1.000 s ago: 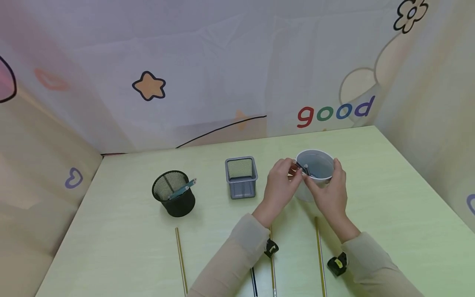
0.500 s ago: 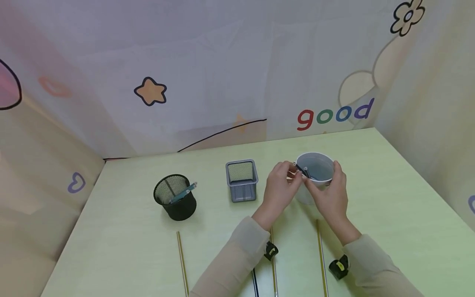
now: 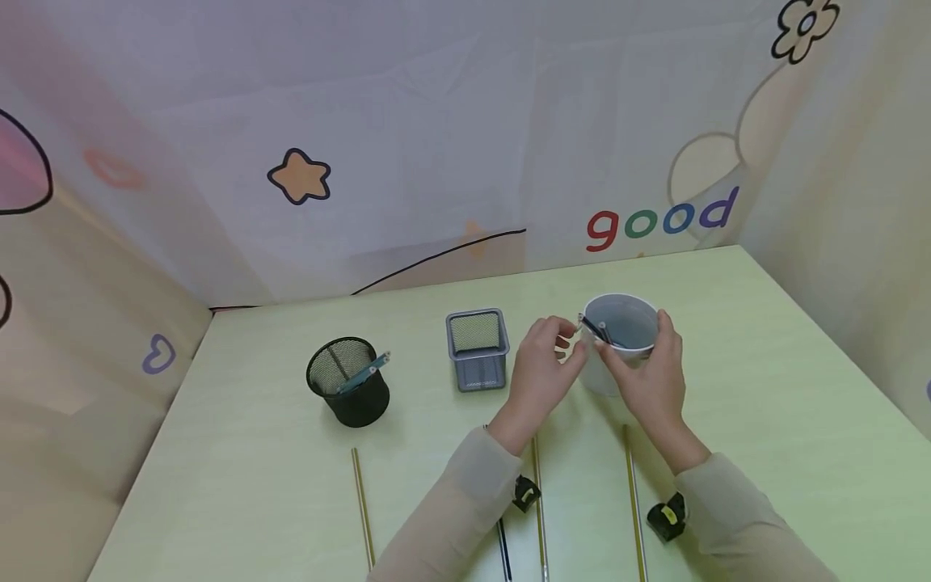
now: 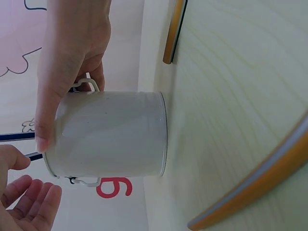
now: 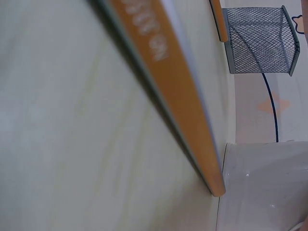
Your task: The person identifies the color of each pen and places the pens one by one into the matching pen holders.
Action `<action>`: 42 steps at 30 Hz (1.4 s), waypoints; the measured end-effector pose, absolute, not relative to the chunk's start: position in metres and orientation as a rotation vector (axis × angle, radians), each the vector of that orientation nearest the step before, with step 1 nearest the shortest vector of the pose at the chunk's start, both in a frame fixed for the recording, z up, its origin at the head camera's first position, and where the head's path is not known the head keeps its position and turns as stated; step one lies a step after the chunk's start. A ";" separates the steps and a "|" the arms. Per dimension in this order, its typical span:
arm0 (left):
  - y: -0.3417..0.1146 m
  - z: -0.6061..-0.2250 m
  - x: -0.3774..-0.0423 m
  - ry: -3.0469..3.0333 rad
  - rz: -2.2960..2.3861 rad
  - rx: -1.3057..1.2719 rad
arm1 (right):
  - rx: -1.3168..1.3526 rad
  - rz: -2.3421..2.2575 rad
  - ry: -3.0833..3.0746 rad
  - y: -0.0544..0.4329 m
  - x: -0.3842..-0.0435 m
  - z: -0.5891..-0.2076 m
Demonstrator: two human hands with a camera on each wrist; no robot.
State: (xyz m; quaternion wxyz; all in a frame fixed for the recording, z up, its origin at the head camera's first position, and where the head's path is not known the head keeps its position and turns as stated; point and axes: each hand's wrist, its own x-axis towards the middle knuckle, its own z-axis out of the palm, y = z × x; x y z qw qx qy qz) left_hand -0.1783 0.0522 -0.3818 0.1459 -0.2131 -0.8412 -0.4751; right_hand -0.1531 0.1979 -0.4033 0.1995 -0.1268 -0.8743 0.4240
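Observation:
In the head view, my right hand [image 3: 653, 376] grips a white bucket [image 3: 602, 378] at its rim, thumb on the near side and fingers round the right. Two dark pencil-like sticks [image 3: 591, 326] lean in the bucket, their ends standing out over the left rim. Beside that rim is my left hand [image 3: 541, 372], fingers loosely bent and thumb apart from them, holding nothing. The left wrist view shows the bucket [image 4: 110, 134] sideways with small wire handles; the left hand's thumb [image 4: 12, 158] is close to one stick, and I cannot tell if they touch.
A black round mesh pen holder [image 3: 358, 404] with teal pencils [image 3: 364, 373] stands at the left, a grey square mesh holder [image 3: 480, 373] in the middle. Gold sticks [image 3: 362, 505] and a dark stick [image 3: 504, 550] lie in front. Cloth [image 3: 407, 145] hangs behind the table.
My left thumb and fingers have parted from the sticks, and the hand has drawn slightly left. The right hand keeps its grip on the bucket. The head view has shifted a little.

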 end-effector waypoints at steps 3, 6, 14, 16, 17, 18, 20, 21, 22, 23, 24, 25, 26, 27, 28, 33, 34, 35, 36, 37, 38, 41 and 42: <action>0.050 -0.379 -0.176 -2.433 -1.341 -0.607 | -0.360 1.191 -2.445 0.197 -0.153 -0.403; 0.047 -0.376 -0.174 -2.445 -1.306 -0.609 | -0.368 1.195 -2.448 0.197 -0.153 -0.402; 0.038 -0.373 -0.164 -2.470 -1.337 -0.595 | -0.382 1.218 -2.461 0.196 -0.152 -0.401; 0.036 -0.372 -0.161 -2.482 -1.334 -0.576 | -0.388 1.226 -2.465 0.196 -0.152 -0.400; 0.035 -0.371 -0.160 -2.485 -1.336 -0.569 | -0.391 1.231 -2.466 0.196 -0.152 -0.401; 0.034 -0.370 -0.159 -2.482 -1.338 -0.565 | -0.395 1.232 -2.466 0.196 -0.152 -0.401; 0.032 -0.368 -0.156 -2.483 -1.329 -0.558 | -0.397 1.231 -2.466 0.196 -0.152 -0.401; 0.030 -0.367 -0.155 -2.483 -1.325 -0.553 | -0.397 1.228 -2.466 0.196 -0.152 -0.401; 0.029 -0.366 -0.154 -2.480 -1.326 -0.550 | -0.396 1.226 -2.466 0.196 -0.152 -0.401; 0.028 -0.364 -0.152 -2.475 -1.326 -0.547 | -0.395 1.224 -2.465 0.197 -0.153 -0.401; 0.027 -0.363 -0.151 -2.469 -1.328 -0.544 | -0.393 1.222 -2.465 0.197 -0.153 -0.401; 0.026 -0.362 -0.149 -2.467 -1.328 -0.537 | -0.393 1.220 -2.467 0.197 -0.153 -0.401; 0.025 -0.362 -0.148 -2.468 -1.328 -0.527 | -0.397 1.218 -2.470 0.198 -0.153 -0.401; 0.024 -0.361 -0.146 -2.460 -1.335 -0.523 | -0.403 1.218 -2.471 0.198 -0.153 -0.401; 0.023 -0.361 -0.144 -2.459 -1.336 -0.516 | -0.407 1.219 -2.470 0.198 -0.152 -0.401; 0.020 -0.361 -0.135 -2.453 -1.352 -0.478 | -0.418 1.237 -2.458 0.199 -0.151 -0.400; 0.019 -0.361 -0.133 -2.458 -1.347 -0.467 | -0.417 1.242 -2.457 0.199 -0.151 -0.400; 0.018 -0.362 -0.131 -2.453 -1.344 -0.461 | -0.416 1.246 -2.456 0.198 -0.151 -0.400; 0.017 -0.362 -0.130 -2.454 -1.337 -0.450 | -0.416 1.250 -2.457 0.198 -0.151 -0.400; 0.015 -0.362 -0.128 -2.460 -1.333 -0.435 | -0.416 1.253 -2.458 0.198 -0.151 -0.399; 0.013 -0.362 -0.127 -2.464 -1.326 -0.420 | -0.417 1.256 -2.461 0.197 -0.151 -0.399; 0.008 -0.362 -0.123 -2.470 -1.312 -0.366 | -0.417 1.261 -2.469 0.197 -0.152 -0.398; 0.006 -0.362 -0.122 -2.475 -1.310 -0.347 | -0.413 1.261 -2.469 0.197 -0.152 -0.398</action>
